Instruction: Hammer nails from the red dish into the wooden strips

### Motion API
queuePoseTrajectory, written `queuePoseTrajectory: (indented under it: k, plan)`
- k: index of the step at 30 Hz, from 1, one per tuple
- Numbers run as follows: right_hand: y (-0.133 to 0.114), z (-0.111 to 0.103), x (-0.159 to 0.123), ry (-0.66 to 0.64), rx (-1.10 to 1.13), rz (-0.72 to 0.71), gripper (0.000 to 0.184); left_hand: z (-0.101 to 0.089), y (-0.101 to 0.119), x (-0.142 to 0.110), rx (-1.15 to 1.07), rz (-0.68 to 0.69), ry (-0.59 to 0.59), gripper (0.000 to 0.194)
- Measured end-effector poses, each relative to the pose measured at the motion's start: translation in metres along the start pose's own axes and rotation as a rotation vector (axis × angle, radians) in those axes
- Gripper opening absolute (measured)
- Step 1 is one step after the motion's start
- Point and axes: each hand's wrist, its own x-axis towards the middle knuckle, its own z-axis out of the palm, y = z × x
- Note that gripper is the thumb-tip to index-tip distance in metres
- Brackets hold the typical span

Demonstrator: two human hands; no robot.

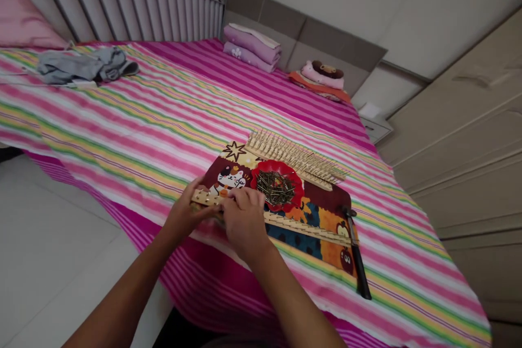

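A narrow wooden strip (302, 224) studded with nails lies along the near side of a patterned mat (289, 239). My left hand (185, 211) grips the strip's left end, its thumb along the near edge. Bent over the same strip is my right hand (247, 223), fingers curled down near the left end; its fingertips are partly hidden. A red scalloped bowl (299, 198) of loose nails (275, 186) sits just beyond the right hand. A hammer (359, 263) with a black handle lies across the mat's right edge, at the strip's far right end.
Behind the bowl, several nail-studded wooden strips (293, 157) stand in a row. The mat rests on a striped bedsheet (134, 136). Grey clothing (87, 65) lies at left, folded purple bedding (253, 49) by the headboard (310, 35). A wardrobe (465, 136) is on the right.
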Motion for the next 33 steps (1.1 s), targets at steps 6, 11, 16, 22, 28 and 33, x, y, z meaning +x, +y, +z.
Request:
queuePoseTrajectory:
  k: [6,11,16,22,28,33]
  plan:
    - [-0.028,-0.055,0.014,0.173,0.093,-0.015,0.013,0.012,0.045,-0.035,-0.678,-0.142,-0.023,0.081]
    - [-0.045,-0.111,0.017,0.318,0.119,-0.084,0.015,0.021,0.094,-0.041,-0.781,0.008,-0.073,0.063]
    - [-0.054,-0.157,-0.012,0.269,0.201,0.059,0.011,0.021,0.119,-0.063,-0.704,0.123,-0.135,0.048]
    - [-0.076,-0.184,-0.052,0.155,0.113,0.120,0.016,0.006,0.116,-0.108,-0.388,0.284,-0.251,0.030]
    - [-0.101,-0.207,-0.086,0.105,0.051,0.064,0.008,-0.001,0.124,-0.137,-0.213,0.450,-0.296,0.036]
    - [-0.112,-0.221,-0.119,-0.061,0.174,0.269,0.018,-0.005,0.129,-0.160,-0.184,0.596,-0.375,0.044]
